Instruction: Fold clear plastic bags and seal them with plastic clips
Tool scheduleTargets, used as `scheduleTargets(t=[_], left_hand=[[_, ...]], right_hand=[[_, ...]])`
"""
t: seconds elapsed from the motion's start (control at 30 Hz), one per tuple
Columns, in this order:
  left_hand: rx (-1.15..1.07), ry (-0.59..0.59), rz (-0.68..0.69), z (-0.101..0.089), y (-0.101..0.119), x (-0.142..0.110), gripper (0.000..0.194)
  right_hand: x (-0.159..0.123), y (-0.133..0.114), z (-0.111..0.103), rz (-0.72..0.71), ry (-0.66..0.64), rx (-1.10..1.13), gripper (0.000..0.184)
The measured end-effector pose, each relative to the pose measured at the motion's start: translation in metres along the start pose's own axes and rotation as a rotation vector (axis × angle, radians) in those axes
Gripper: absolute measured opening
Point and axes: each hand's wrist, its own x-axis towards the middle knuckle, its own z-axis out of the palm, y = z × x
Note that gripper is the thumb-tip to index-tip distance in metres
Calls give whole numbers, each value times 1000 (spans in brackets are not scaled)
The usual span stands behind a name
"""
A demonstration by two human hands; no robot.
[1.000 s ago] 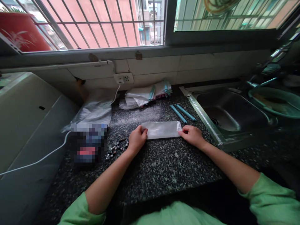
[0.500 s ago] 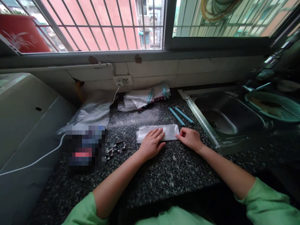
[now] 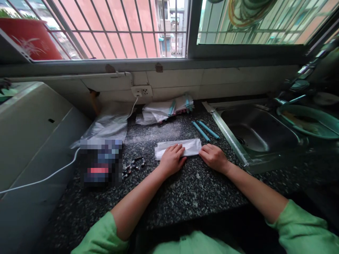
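A flat, clear plastic bag (image 3: 189, 146) lies on the dark speckled countertop (image 3: 185, 190) in front of me. My left hand (image 3: 171, 160) rests flat on the bag's left half with fingers stretched out. My right hand (image 3: 213, 157) sits at the bag's right end, fingers curled and pinching its edge. Two teal sealing sticks (image 3: 205, 129) lie side by side just beyond the bag, toward the sink.
A steel sink (image 3: 261, 132) is set in the counter at right, with a green basin (image 3: 309, 121) beyond it. A pile of plastic bags (image 3: 164, 110) lies by the wall socket (image 3: 142, 91). Small dark beads (image 3: 132, 165) and a white cable (image 3: 47, 178) are at left.
My left hand moved from gripping the bag's left end onto its top and now lies flat there. The bag looks flatter and slightly narrower. My right hand stayed at the right end.
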Motion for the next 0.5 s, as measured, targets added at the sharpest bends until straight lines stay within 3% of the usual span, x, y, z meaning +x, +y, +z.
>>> scheduleTargets(t=[0.17,0.27,0.4,0.5], left_hand=[[171,-4,39,-14,-1,-3,25],[175,77,80,-22,-3,-9,23],[-4,186,81,-32,-13,-18,22],[-284,259,-12,-43,-22,-26,23]], right_hand=[[3,-3,-4,-16,167,99,17],[10,-8,-7,-44,224,110,20],[25,-15,-13,-38,263,196,17],[37,-17,-21,119,306,386,14]])
